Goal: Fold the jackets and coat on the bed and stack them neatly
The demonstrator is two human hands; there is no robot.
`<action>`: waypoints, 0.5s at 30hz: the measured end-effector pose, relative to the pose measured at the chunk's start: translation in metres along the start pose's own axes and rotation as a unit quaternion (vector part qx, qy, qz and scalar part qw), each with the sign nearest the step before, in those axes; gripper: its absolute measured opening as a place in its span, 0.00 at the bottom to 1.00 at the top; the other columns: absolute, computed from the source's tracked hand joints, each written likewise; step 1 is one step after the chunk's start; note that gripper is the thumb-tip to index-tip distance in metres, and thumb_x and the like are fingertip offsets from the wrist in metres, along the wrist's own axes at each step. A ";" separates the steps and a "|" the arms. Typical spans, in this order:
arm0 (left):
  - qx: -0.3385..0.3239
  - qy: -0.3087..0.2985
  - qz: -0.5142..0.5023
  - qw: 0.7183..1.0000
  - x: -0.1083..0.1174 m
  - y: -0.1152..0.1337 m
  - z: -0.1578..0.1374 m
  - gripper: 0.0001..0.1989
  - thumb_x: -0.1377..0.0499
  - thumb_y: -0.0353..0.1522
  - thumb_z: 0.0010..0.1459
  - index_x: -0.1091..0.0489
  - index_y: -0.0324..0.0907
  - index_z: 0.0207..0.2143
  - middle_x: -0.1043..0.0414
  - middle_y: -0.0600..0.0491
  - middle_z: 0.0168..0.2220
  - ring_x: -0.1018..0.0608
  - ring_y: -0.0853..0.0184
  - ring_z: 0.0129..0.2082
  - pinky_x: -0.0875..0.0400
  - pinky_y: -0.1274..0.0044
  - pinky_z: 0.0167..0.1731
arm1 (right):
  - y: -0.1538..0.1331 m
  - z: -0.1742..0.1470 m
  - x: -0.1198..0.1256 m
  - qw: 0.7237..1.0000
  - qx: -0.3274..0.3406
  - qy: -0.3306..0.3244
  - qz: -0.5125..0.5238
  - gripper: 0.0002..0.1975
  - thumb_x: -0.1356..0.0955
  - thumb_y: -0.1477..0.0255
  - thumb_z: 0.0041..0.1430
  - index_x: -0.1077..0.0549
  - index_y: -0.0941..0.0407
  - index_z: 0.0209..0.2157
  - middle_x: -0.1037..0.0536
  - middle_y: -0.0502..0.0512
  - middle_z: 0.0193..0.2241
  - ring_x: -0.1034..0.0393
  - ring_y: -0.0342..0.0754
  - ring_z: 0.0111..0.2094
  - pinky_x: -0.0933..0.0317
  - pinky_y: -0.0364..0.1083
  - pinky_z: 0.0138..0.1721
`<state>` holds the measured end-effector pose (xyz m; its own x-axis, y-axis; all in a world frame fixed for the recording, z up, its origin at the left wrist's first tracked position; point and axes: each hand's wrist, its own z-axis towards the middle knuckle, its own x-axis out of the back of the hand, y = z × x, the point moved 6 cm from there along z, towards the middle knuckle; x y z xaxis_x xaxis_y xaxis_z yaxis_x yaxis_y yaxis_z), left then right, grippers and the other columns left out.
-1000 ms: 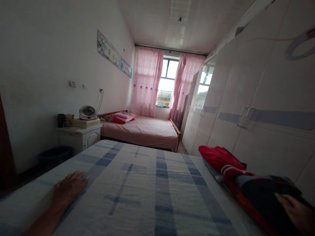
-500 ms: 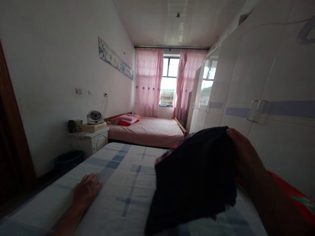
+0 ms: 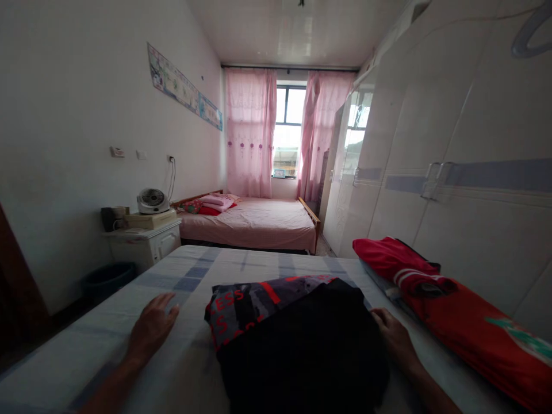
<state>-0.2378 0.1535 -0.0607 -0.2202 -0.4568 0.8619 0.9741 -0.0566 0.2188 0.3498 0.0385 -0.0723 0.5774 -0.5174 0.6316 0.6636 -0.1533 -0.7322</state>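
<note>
In front of me on the striped bed sheet (image 3: 190,339) lies a black garment (image 3: 297,345), partly folded over, with a grey section printed with red letters along its far left edge. My right hand (image 3: 394,333) is at the garment's right edge, its fingers curled and closed on the fabric. Left of the cloth, my left hand (image 3: 153,325) rests on or just over the sheet, fingers stretched out and holding nothing. The garment's exact kind cannot be made out.
Red folded clothes (image 3: 401,264) lie along the bed's right side, by the white wardrobe (image 3: 466,230). Beyond is a pink-covered bed (image 3: 254,224). On the left, a nightstand (image 3: 146,241) carries a small fan (image 3: 153,199), and a dark bin (image 3: 107,279) stands beside it.
My right hand has lowered the raised black garment onto the bed, and its printed part now shows. The red clothes have come into fuller view. My left hand has moved slightly, fingers still spread.
</note>
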 end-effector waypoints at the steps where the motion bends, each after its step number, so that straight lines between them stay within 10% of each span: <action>1: -0.012 0.004 -0.014 1.000 0.007 0.014 0.001 0.28 0.58 0.41 0.56 0.33 0.31 0.49 0.32 0.41 0.52 0.31 0.58 0.53 0.39 0.68 0.54 | 0.002 -0.002 -0.003 1.000 0.005 -0.009 -0.012 0.15 0.41 0.58 0.50 0.30 0.53 0.29 0.22 0.55 0.31 0.28 0.52 0.35 0.40 0.46 0.35; 10: -0.273 -0.123 -0.137 0.944 0.044 0.225 -0.033 0.26 0.44 0.43 0.54 0.37 0.48 0.55 0.40 0.53 0.59 0.38 0.62 0.59 0.45 0.70 0.58 | -0.004 -0.005 -0.014 0.994 0.067 -0.063 -0.054 0.14 0.43 0.63 0.52 0.30 0.51 0.32 0.22 0.55 0.35 0.28 0.51 0.37 0.39 0.45 0.37; 15: -0.305 -0.163 -0.057 0.937 0.014 0.273 -0.050 0.17 0.41 0.40 0.52 0.30 0.43 0.43 0.29 0.48 0.45 0.27 0.60 0.45 0.33 0.70 0.45 | 0.002 -0.003 -0.014 0.995 0.042 -0.072 -0.054 0.16 0.42 0.60 0.52 0.29 0.51 0.34 0.22 0.54 0.36 0.28 0.51 0.38 0.39 0.45 0.37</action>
<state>0.0273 0.0876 -0.0117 -0.2318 -0.1275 0.9644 0.7691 -0.6311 0.1014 0.3416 0.0428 -0.0835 0.5589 -0.3743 0.7399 0.7592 -0.1279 -0.6382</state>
